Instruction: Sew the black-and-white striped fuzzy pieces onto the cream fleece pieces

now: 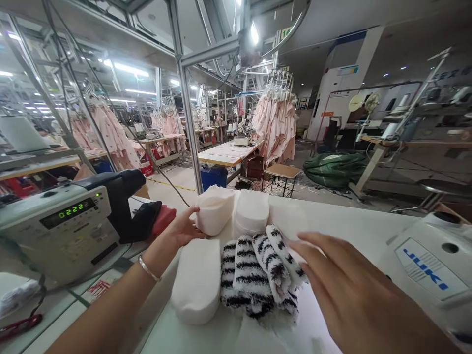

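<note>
My left hand, with a bangle at the wrist, grips the left end of a thick stack of white padded pieces, thumb at its side and fingers near its base. Another white stack stands to the right of it, and a larger white stack lies nearer to me. Beside that are several folded, fluffy black-and-white striped fabric pieces. My right hand is open, fingers stretched toward the right edge of the striped pieces; whether the fingertips touch them I cannot tell.
A control box with a green display is at the left. A white JUKI sewing machine stands at the right on the white table. Beyond are a metal post, hanging pink garments, a stool and a green sack.
</note>
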The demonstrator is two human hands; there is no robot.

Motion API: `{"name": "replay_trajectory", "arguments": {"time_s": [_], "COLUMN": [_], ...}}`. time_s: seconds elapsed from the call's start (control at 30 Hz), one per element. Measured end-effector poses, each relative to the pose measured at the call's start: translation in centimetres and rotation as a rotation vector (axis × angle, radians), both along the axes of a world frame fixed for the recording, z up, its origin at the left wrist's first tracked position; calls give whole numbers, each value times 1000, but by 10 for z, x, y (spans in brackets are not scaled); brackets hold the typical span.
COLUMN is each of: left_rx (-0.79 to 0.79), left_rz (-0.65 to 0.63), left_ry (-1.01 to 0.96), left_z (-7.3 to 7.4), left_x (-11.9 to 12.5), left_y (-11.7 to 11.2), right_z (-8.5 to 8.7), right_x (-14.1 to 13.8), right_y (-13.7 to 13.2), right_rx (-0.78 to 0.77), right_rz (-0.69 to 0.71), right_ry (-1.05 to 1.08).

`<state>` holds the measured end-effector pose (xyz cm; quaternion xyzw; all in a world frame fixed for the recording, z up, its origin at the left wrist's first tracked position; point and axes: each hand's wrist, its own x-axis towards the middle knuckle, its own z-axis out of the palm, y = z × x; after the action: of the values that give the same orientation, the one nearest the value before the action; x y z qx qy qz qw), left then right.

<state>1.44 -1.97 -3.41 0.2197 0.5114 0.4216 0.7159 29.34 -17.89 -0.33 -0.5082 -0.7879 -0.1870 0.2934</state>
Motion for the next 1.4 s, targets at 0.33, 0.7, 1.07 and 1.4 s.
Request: {"name": "replay_trajectory", "arguments": {"time_s": [0.33, 0.7, 1.07, 1.4], "left_rx": [387, 1167, 1219, 1047], "left_rz": [-101, -283, -395, -506], "left_ry": [560, 1089, 1172, 1026], "left_z": [15, 52, 62, 41], "left_x": [-30, 18, 40, 39], "left_y": [-14, -3, 7, 28], "right_z": [20, 8, 0, -9], "right_x": [-45, -47, -21, -13], "right_y": [112, 127, 152, 159], "right_rx": [-387, -464, -573, -764], "right_rz": [-121, -103, -176, -99], "right_ry": [-92, 3, 791, 1257]}}
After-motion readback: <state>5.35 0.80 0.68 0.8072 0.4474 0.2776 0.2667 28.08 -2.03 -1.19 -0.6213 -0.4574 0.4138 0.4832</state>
